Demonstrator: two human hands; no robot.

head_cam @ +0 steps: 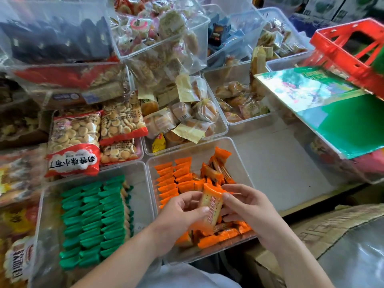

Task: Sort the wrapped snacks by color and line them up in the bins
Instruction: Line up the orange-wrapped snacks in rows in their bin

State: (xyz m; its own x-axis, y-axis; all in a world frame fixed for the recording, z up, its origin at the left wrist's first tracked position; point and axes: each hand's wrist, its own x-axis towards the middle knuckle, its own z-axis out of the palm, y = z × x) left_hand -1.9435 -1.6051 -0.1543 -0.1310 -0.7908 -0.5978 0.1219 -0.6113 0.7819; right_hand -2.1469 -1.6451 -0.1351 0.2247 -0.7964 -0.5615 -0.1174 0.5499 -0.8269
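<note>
Both hands hold one orange-wrapped cracker [209,206] upright over the clear bin of orange snacks [241,161]. My left hand [182,213] pinches its left side and my right hand [249,206] its right side. Inside that bin, two neat rows of orange snacks [174,179] run along the left, and loose orange snacks [220,235] lie in a heap at the right and front. To the left, another clear bin [141,196] holds green-wrapped snacks [93,221] lined up in three rows.
Bags of small round biscuits [74,142] and a bin of wrapped buns [182,117] sit behind. A bare white shelf surface [276,163] lies right of the orange bin. A green box [324,104] and a red crate [353,50] stand at far right.
</note>
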